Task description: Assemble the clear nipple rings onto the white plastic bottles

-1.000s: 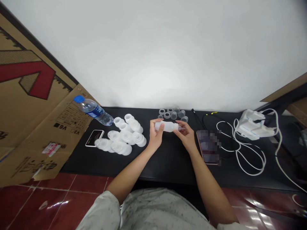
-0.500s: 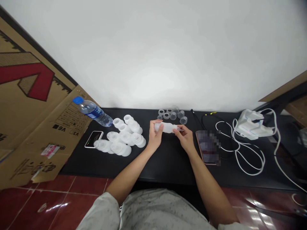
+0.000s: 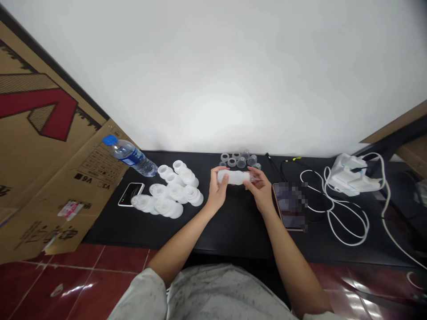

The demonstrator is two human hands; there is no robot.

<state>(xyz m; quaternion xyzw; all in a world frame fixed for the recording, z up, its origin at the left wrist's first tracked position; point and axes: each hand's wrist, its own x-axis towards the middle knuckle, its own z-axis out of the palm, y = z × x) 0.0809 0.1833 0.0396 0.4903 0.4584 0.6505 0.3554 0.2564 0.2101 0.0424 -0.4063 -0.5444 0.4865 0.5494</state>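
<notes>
My left hand (image 3: 217, 189) grips the thick end of a translucent white plastic bottle (image 3: 235, 177), fingers curled around it. My right hand (image 3: 260, 189) holds the narrower end, where a small clear tip shows. The bottle lies roughly level above the black desk (image 3: 213, 231), and my fingers hide part of it. Just beyond my hands stand several small clear plastic cups and rings (image 3: 238, 159). To the left of my left hand lies a cluster of white plastic funnel-shaped pieces (image 3: 175, 191).
A water bottle with a blue cap (image 3: 130, 155) leans on flattened cardboard (image 3: 50, 133) at left. A phone (image 3: 131, 194) lies left of the white pieces, and another phone (image 3: 289, 206) lies right of my right hand. White cables and a white device (image 3: 347, 179) lie further right.
The bottle has shifted slightly to the right between my hands, which have turned it a little. Nothing else on the desk has visibly moved.
</notes>
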